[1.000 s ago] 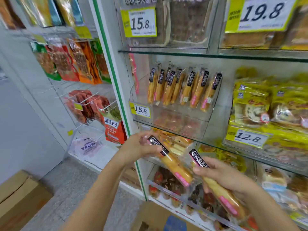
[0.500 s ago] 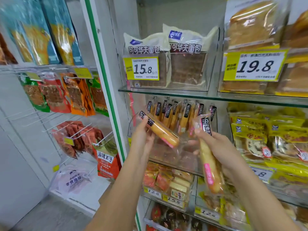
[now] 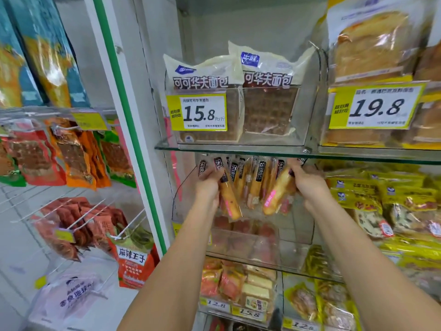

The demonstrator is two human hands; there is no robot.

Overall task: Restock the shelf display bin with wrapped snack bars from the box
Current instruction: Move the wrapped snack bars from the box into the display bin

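As fingers [image 3: 210,174] wrap bars [image 3: 229,199] (both hands)

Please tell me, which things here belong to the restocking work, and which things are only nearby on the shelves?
Belonging:
left hand and its bar
right hand and its bar
clear bin

Only nearby:
waffle packs
15.8 tag
yellow packs
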